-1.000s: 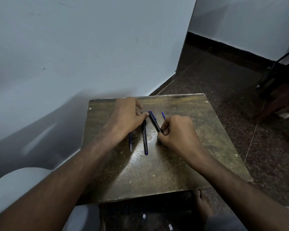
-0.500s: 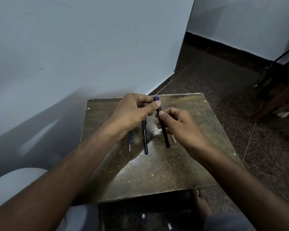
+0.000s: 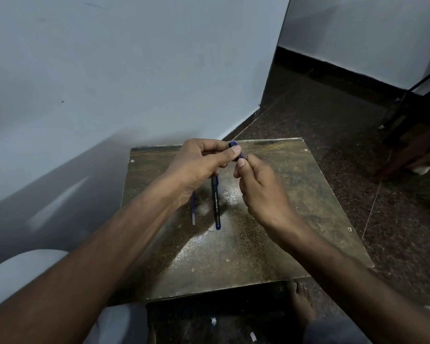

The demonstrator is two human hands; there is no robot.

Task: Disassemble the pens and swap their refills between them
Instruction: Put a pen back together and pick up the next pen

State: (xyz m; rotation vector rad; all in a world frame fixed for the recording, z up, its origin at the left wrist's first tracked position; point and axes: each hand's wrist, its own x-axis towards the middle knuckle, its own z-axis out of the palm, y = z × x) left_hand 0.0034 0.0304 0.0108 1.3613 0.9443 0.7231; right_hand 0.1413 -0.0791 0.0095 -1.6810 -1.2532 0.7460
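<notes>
Both hands hold one black pen with a blue cap (image 3: 235,150) above the far half of the small wooden table (image 3: 296,194). My left hand (image 3: 199,165) pinches the capped end between thumb and fingers. My right hand (image 3: 261,192) is closed around the barrel, which is mostly hidden in the fist. A second black pen (image 3: 216,207) with white lettering lies on the table between my wrists, its blue tip pointing toward me. A thin blue refill (image 3: 193,209) lies to its left, partly under my left wrist.
The table stands against a pale wall (image 3: 109,83) on the left. Dark speckled floor (image 3: 345,115) runs to the right, with a dark furniture frame (image 3: 412,125) at the far right. My bare foot (image 3: 301,304) shows below the table's front edge.
The pen was picked up off the table by both hands and raised. My right hand has since closed over its barrel, hiding it. The other pen and the refill have not moved.
</notes>
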